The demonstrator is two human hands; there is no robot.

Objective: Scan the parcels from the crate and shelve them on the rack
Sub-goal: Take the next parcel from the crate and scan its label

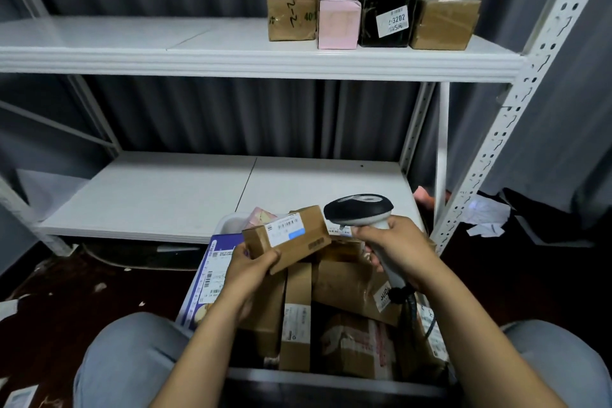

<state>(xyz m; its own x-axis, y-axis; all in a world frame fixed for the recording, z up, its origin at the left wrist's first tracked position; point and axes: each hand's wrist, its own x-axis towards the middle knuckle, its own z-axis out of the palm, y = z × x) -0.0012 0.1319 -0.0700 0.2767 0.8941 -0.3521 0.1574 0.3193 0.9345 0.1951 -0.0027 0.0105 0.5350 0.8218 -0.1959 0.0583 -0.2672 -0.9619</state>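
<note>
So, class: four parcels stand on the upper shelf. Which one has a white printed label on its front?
The black parcel, third from the left, beside the pink parcel; the other fronts bear no label.

The left grip holds a small parcel just left of the right grip, which holds the barcode scanner. The crate of parcels lies below both grips. The rack stands beyond them, with a row of parcels on its upper shelf, above the right grip.
</note>
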